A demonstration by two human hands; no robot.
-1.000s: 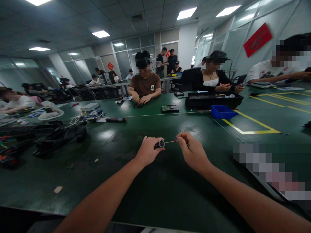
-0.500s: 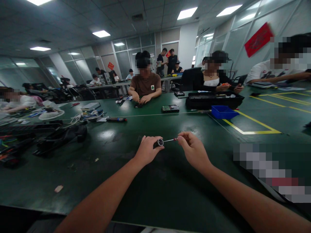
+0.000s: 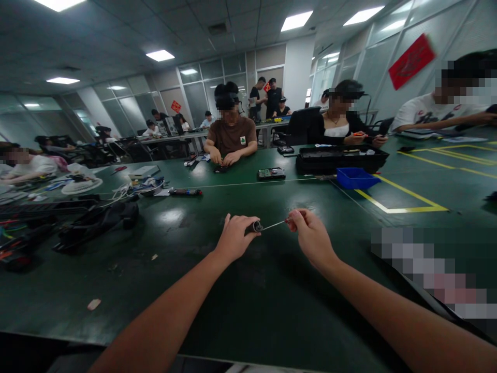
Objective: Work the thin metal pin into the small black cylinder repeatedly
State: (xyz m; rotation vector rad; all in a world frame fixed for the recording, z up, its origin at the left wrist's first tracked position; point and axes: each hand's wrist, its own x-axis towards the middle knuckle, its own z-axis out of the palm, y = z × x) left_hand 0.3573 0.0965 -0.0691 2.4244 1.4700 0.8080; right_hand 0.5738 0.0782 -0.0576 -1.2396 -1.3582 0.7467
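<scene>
A small dark cylinder [image 3: 254, 227] with a round, silvery rim is gripped in my left hand [image 3: 235, 236], its open end turned to the right. My right hand [image 3: 312, 235] pinches the reddish handle of a thin screwdriver [image 3: 274, 225]. Its shaft points left, and the tip meets the rim of the cylinder or lies just in front of it; I cannot tell how far in it reaches. Both hands are above the dark green table [image 3: 240, 311]. Most of the cylinder is hidden by my left fingers.
Ahead lie a circuit-board device [image 3: 271, 173], a blue bin [image 3: 356, 178] and a long black tray [image 3: 341, 159]. Left of me are a black casing [image 3: 101, 223], a dark tube-shaped tool [image 3: 185, 191] and cables. A co-worker [image 3: 232, 134] sits opposite; others sit at right.
My right hand has shifted slightly right, and the screwdriver now slants more, its handle end higher. The cylinder's open end has turned a little in my left hand.
</scene>
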